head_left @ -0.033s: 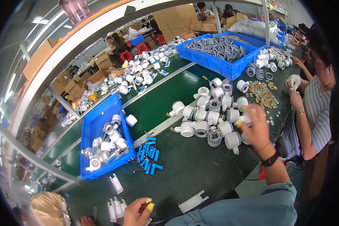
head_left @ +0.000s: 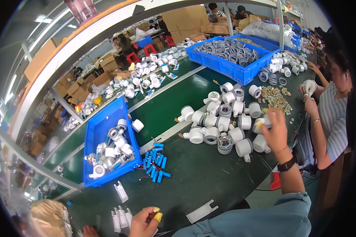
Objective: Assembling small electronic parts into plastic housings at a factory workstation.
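My right hand [head_left: 277, 134], with yellow finger covers, is raised over the right side of a heap of white fan-like housings [head_left: 209, 118]. Its fingers are closed round a white and grey round housing [head_left: 266, 121], partly hidden by the hand. Another white housing [head_left: 260, 143] lies on the table just below it. At the lower edge, my left hand [head_left: 144, 223] has its yellow-covered thumb and finger pinched together; what they hold, if anything, is too small to name. White plastic handle pieces [head_left: 122, 218] lie right beside it, and a longer white piece [head_left: 202, 211] is to its right.
A blue bin [head_left: 91, 148] with white housings stands left, beside blue wired battery cells [head_left: 155, 162]. Grey rings fill a blue crate [head_left: 241, 73] at the back. Small circuit boards [head_left: 277, 98] are piled at right, near a co-worker in a striped shirt [head_left: 331, 114].
My right hand has shifted slightly to the right with the housing, uncovering more of the housing lying below it. My left hand has hardly moved.
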Tool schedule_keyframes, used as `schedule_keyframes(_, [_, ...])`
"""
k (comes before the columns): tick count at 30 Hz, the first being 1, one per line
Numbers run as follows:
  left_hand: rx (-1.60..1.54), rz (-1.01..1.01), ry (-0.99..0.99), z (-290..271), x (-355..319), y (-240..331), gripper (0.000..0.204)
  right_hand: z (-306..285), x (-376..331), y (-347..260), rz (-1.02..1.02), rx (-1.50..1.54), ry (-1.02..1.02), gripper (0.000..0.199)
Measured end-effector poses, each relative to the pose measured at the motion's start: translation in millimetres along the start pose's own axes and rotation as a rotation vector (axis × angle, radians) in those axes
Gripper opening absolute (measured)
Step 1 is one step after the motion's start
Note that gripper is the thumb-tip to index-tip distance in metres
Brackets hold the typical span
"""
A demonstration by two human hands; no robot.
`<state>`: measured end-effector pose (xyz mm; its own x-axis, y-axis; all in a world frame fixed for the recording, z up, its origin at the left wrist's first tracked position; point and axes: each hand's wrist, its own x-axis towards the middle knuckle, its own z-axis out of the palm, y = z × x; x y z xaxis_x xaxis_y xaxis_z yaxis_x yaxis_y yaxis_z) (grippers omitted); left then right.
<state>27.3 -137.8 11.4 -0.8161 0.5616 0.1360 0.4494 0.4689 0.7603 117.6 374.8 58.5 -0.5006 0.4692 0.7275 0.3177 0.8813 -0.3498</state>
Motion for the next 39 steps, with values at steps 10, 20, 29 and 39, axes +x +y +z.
schedule_keyframes(10, [-0.137,-0.126,-0.108,8.2,26.7,63.4,0.028,40.8,-34.6,227.5,0.131,-0.458,0.027,0.055])
schedule_keyframes(20, [-0.166,-0.248,-0.093,29.0,25.3,52.3,0.032,50.2,-16.5,-53.7,-0.384,0.061,-0.266,0.036])
schedule_keyframes(29, [-0.227,-0.185,-0.065,38.3,22.9,45.8,0.033,101.8,6.4,-66.4,-0.373,0.014,-0.598,0.023])
schedule_keyframes(39, [-0.294,-0.327,-0.076,48.7,47.2,39.7,0.020,103.8,0.2,-88.7,-0.493,-0.119,-0.721,0.024])
